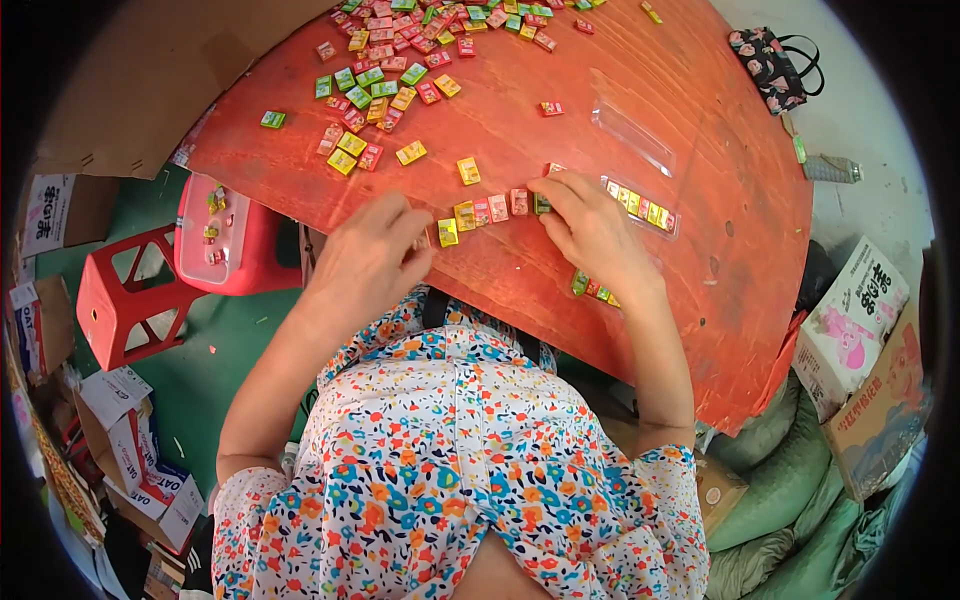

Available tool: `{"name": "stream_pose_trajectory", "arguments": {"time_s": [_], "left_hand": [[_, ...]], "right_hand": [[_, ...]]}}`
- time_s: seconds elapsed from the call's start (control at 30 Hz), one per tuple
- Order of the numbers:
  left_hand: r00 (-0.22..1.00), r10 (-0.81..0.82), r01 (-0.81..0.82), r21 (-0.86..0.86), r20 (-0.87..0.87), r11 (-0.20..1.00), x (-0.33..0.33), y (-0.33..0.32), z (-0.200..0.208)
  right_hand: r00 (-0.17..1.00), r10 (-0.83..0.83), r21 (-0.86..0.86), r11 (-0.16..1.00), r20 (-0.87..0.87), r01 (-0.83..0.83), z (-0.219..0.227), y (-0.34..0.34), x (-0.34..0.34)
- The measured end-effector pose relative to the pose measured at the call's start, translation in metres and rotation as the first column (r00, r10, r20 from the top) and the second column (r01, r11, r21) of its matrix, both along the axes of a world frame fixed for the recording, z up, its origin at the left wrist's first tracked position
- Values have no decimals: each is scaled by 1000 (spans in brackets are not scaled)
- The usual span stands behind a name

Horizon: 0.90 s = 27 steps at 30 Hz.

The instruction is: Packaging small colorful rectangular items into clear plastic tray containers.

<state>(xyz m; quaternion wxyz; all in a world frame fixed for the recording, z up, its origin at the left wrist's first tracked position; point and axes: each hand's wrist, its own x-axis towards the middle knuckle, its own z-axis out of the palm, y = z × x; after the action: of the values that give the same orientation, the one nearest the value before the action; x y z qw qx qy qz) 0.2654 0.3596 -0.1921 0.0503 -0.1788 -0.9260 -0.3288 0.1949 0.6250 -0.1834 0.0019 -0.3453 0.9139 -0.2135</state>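
- Head view: the row (499, 208) of small boxes lies on the red tabletop (720, 200), straight ahead of my body and between my two hands.
- The row's long axis runs left to right on a slant: the left end sits closer to me, the right end farther off. Each box in it has its own longer side pointing roughly away from me, across the line.
- My left hand (372, 250) is at the left end, nearest the yellow box (447, 234), which sits a little nearer me than its neighbours. The fingers are bent, tips close together; I cannot tell whether they pinch a box, as they hide what is under them.
- My right hand (598, 228) is at the far end, thumb and fingers about the green box (542, 204). Whether they are clamped on it or only beside it, I cannot tell.
- So my hands are apart, one at each end, with the middle of the row uncovered between them.
- One loose box (469, 171), yellow, lies just beyond the row, about midway between my hands.
- The filled tray (669, 234) is just right of my right hand, its long axis slanting the other way, right end closer to me.
- The pile (380, 23) lies well beyond both hands, ahead and to the left.
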Motion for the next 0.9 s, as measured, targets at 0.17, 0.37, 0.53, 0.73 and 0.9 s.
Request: {"name": "stream_pose_trajectory", "arguments": {"time_s": [0.17, 0.37, 0.53, 0.73, 0.9], "left_hand": [[997, 48, -52, 76, 55, 996, 10, 17, -1], [999, -14, 14, -11, -46, 1000, -5, 19, -15], [998, -48, 48, 16, 42, 999, -16, 14, -15], [999, 41, -42, 46, 34, 998, -9, 15, -9], [998, 70, -70, 21, 2, 997, -2, 4, -9]], "right_hand": [[995, 9, 11, 1000, 100, -10, 0, -6, 2], [986, 17, 42, 999, 167, -25, 8, -18, 1], [985, 51, -13, 999, 165, -50, -2, -18, 1], [985, 20, -11, 1000, 169, -18, 3, -12, 3], [960, -56, 3, 998, 276, 57, 13, -2, 4]]}}
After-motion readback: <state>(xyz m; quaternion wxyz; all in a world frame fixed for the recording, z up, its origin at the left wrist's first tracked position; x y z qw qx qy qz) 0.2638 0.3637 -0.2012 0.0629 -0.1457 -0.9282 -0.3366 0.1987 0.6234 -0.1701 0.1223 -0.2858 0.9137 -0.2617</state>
